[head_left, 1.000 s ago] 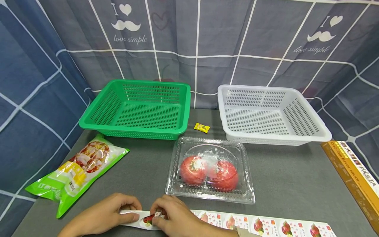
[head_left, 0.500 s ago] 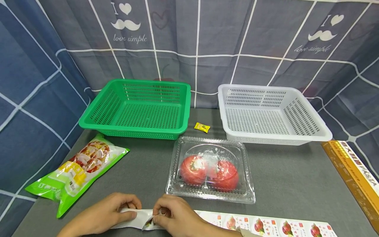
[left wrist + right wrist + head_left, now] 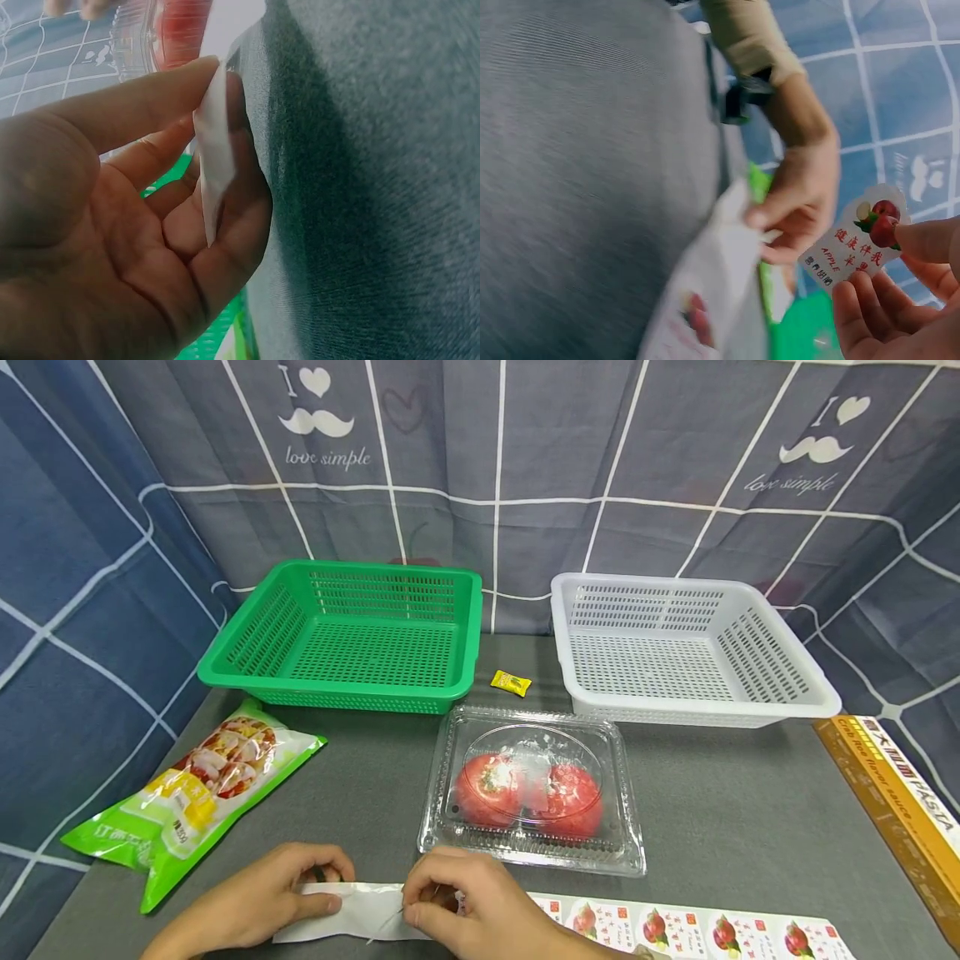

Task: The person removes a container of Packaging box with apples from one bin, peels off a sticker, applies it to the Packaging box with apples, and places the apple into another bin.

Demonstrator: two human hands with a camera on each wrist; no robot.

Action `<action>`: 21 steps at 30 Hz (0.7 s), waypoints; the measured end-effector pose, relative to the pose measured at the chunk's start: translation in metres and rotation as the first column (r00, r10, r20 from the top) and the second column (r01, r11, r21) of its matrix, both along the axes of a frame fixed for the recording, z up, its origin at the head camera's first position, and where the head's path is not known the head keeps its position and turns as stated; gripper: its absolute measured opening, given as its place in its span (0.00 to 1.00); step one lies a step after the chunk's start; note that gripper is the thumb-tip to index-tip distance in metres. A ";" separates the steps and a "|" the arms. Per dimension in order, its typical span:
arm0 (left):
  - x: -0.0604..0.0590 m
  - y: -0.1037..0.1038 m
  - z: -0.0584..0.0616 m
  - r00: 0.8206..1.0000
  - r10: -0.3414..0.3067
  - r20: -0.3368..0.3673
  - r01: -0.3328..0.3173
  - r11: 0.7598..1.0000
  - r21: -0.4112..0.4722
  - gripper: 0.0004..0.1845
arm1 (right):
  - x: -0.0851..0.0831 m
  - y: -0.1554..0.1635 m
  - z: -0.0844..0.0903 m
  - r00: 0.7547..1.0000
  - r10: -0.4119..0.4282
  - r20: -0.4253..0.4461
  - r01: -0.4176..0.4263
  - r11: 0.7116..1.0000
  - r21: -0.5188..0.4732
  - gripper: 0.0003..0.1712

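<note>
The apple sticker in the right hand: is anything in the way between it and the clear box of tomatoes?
Nothing visible. The right hand pinches the apple sticker, peeled off the backing strip that the left hand holds. The clear box sits just beyond on the table, lid shut, with only bare grey tabletop between.

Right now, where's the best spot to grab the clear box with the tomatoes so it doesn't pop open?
Probably take the clear box by its two side rims, one hand from the left and one from the right. The lid is a smooth dome with nothing to pinch, but the flat rim juts out all round. Its sides look free; both hands are busy at the sticker strip.
</note>
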State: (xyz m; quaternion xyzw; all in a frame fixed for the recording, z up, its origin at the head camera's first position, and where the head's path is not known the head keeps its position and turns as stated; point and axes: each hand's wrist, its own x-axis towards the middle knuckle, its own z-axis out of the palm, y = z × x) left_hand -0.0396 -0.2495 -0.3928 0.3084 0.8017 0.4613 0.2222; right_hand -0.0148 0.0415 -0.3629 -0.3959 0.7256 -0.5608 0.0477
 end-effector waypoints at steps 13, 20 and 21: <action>-0.001 0.002 -0.004 0.993 0.056 -0.103 -0.069 0.990 -0.125 0.07 | -0.021 0.045 0.038 0.914 -0.338 0.223 0.355 0.934 -0.040 0.06; 0.000 0.005 -0.002 0.986 0.112 -0.120 -0.138 0.962 -0.237 0.09 | -0.034 0.066 0.037 0.850 -0.475 0.226 0.478 0.877 0.045 0.05; 0.000 0.005 -0.002 0.984 0.117 -0.131 -0.147 0.957 -0.248 0.09 | -0.035 0.068 0.037 0.843 -0.486 0.232 0.488 0.871 0.050 0.05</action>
